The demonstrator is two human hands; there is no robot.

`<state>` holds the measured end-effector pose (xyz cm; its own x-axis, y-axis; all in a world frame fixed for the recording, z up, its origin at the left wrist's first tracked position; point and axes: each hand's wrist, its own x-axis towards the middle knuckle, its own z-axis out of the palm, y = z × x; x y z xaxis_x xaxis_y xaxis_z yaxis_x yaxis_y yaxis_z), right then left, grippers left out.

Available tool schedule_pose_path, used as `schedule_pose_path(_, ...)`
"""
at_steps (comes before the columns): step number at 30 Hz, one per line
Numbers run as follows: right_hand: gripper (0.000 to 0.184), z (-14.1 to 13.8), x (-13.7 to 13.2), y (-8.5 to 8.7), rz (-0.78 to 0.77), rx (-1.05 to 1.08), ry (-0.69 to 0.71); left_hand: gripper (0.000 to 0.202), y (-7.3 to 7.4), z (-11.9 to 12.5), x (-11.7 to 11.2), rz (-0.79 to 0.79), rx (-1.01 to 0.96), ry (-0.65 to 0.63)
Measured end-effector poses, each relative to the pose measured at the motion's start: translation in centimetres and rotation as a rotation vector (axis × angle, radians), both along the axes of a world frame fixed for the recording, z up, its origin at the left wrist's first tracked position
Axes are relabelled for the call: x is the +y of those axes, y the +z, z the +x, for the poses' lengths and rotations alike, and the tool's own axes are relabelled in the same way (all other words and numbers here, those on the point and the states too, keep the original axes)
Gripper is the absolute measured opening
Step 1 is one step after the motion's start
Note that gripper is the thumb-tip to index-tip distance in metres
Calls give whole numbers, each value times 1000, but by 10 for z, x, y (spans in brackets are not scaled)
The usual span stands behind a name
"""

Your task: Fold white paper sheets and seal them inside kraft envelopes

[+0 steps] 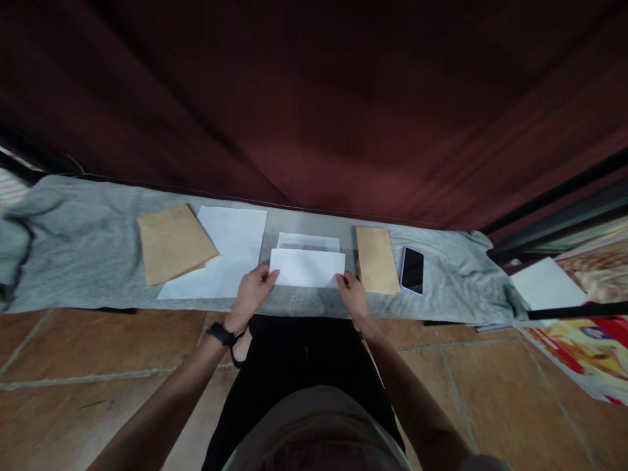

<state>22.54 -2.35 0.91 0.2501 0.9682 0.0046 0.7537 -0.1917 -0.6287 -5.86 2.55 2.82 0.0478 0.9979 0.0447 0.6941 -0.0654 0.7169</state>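
White paper (307,268) is in front of us at the middle of the grey cloth (98,252), between the large white sheet (235,242) and the brown paper stack (379,260). A white strip (309,242) shows just beyond its far edge; from this angle we can't tell whether the two are one folded piece. To handle it well, we'd do best to keep both ends level, draw evenly and lightly, and square the edges before pressing anything flat. Our left hand (256,288) has thumb and fingers closed in a pinch by the paper's near left corner, and our right hand (352,294) pinches likewise at the near right. Both hands are low over the cloth, our forearms (171,399) slanting in from either side.
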Motion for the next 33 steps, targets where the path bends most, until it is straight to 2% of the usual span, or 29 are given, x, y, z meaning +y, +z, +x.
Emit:
schedule_pose_path(5, 30, -7, 13, 12, -146, -127, -68, 30, 11, 12, 11, -59, 205, 50)
schedule_pose_path(11, 30, -16, 30, 28, -344, -268, -111, 34, 19, 26, 26, -189, 411, 88)
schedule_pose_path(20, 35, -26, 41, 35, -372, -386, -134, 37, 23, 38, 36, -217, 513, 121)
schedule_pose_path(33, 37, -27, 53, 35, -346, -450, -138, 37, 10, 41, 51, -183, 506, 139)
